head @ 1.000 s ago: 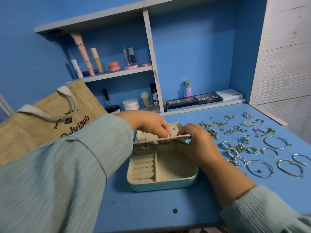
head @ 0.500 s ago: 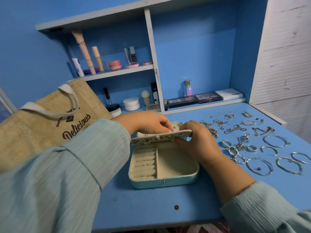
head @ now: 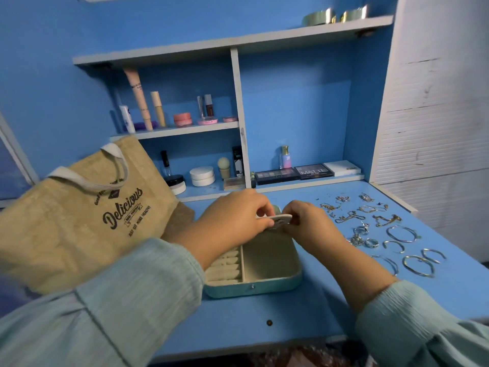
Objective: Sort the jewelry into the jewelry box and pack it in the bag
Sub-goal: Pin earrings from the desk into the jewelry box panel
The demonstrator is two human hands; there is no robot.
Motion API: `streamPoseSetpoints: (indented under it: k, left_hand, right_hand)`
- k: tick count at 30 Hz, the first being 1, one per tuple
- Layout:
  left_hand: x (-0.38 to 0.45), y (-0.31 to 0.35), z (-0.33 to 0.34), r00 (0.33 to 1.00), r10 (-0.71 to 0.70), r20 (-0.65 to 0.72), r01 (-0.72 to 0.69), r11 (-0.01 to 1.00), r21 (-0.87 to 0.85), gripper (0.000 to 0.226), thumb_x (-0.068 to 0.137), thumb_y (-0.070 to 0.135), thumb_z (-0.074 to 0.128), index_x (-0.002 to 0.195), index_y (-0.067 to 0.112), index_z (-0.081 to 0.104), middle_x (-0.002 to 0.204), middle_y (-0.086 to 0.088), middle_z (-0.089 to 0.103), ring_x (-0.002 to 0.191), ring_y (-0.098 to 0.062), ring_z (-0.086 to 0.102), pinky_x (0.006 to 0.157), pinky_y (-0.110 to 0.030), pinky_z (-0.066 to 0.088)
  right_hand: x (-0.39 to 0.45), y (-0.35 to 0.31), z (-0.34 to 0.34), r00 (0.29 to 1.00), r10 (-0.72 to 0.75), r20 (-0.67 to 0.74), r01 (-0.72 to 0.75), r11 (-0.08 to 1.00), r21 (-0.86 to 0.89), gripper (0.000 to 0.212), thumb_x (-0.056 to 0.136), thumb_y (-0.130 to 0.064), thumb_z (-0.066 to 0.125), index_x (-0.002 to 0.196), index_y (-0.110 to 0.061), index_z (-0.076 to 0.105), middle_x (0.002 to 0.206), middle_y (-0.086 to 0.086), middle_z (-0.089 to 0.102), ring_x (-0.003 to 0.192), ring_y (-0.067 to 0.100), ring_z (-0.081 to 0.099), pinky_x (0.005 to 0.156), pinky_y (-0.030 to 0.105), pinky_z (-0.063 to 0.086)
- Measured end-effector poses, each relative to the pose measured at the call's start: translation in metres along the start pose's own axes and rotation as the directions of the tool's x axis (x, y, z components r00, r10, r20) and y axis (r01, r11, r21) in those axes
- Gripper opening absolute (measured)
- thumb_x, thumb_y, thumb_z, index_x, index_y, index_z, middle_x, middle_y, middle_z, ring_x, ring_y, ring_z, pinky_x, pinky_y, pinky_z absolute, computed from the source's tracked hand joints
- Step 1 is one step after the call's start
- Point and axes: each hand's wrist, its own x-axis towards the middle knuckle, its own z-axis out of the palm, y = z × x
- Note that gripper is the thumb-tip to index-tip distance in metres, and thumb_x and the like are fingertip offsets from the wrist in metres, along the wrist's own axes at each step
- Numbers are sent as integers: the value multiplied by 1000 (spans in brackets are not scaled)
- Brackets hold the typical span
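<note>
Against the blue wall with its shelves of cosmetics, a blue worktop carries a tan bag leaning at the left and, near the middle, the open jewelry box, whose ring rolls and main compartment look bare. Above its far edge the left hand and right hand both pinch a small flat panel, fingers clamped on it. The jewelry lies spread at the right, so sorting seems barely begun and packing waits.
</note>
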Motion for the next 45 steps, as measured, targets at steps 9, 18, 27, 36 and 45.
streamPoseSetpoints:
  k: [9, 18, 27, 36, 45]
  left_hand:
    - [-18, 15, 11, 999, -19, 29, 17, 996, 89, 14, 90, 36, 55, 102, 33, 62, 105, 6, 52, 103, -15, 49, 84, -32, 43]
    - [-19, 41, 27, 999, 33, 37, -39, 982, 187, 25, 94, 36, 45, 116, 29, 57, 123, 0, 51, 115, -23, 46, 91, -35, 37]
    - [34, 112, 60, 991, 93, 94, -95, 995, 17, 23, 95, 34, 44, 108, 27, 61, 117, -1, 55, 112, -23, 49, 92, -36, 39]
    - [90, 143, 109, 992, 29, 122, -17, 995, -99, 28, 95, 34, 45, 122, 31, 56, 125, 2, 51, 118, -20, 45, 96, -35, 40]
    - [112, 132, 120, 1000, -21, -12, 20, 991, -130, 24, 95, 36, 46, 115, 36, 61, 122, 11, 55, 116, -16, 45, 96, -32, 37]
  right_hand:
    - [-22, 5, -19, 998, -58, 37, 61, 995, -77, 13, 89, -11, 56, 94, -14, 67, 78, -4, 58, 71, 12, 48, 60, 22, 35]
    - [-27, 17, -58, 989, -40, 140, 66, 980, -188, 15, 90, -21, 54, 93, -19, 68, 85, -9, 59, 82, 13, 56, 74, 26, 46]
    - [-24, 90, -136, 964, 250, 93, -188, 885, -425, 20, 91, -25, 53, 102, -16, 68, 102, 0, 65, 85, 16, 57, 76, 27, 47]
    - [-12, 164, -156, 912, 392, 118, -305, 842, -444, 37, 93, -10, 47, 129, -14, 53, 130, 4, 55, 117, 22, 51, 93, 26, 38]
    - [24, 188, -133, 942, 318, 107, -259, 892, -371, 43, 94, -10, 41, 136, -15, 45, 132, 7, 53, 120, 24, 49, 96, 28, 37]
